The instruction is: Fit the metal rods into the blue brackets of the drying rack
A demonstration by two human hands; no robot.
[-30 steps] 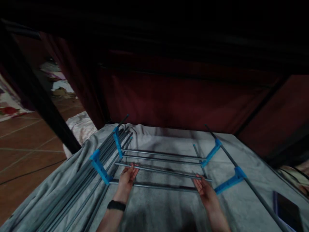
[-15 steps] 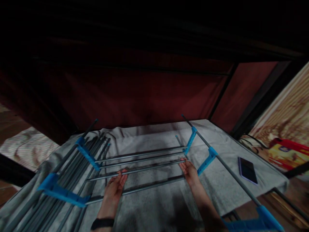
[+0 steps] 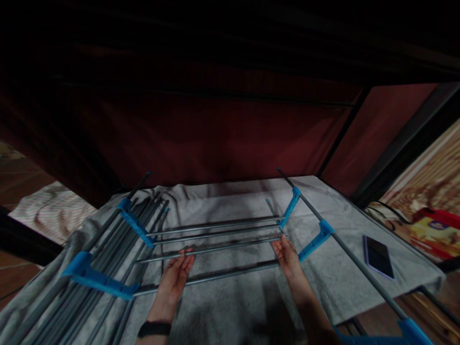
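A thin grey metal tube [image 3: 233, 246] lies across both my hands. My left hand [image 3: 177, 274] grips it near its left end, thumb on top and fingers beneath. Close to the tube's right end, my right hand [image 3: 287, 255] pinches it. Around it stands a frame of grey tubes joined by blue plastic brackets, with a left bracket [image 3: 98, 278] and a right bracket [image 3: 316, 239] nearest the held tube. Two crossbars lie beyond it, including the far crossbar [image 3: 223, 224]. One near crossbar [image 3: 233, 274] runs closer to me, partly behind my left hand.
Several loose grey tubes [image 3: 118, 249] lie in a bundle on the left of the grey cloth [image 3: 230, 306]. A phone [image 3: 378, 257] rests at the right. Beyond the cloth's edge sits a red and yellow package [image 3: 436, 232]. A dark red panel [image 3: 223, 143] rises behind.
The whole view has shifted slightly, so things appear a little farther right. Both hands keep hold of the tube, which stays in nearly the same place within the frame.
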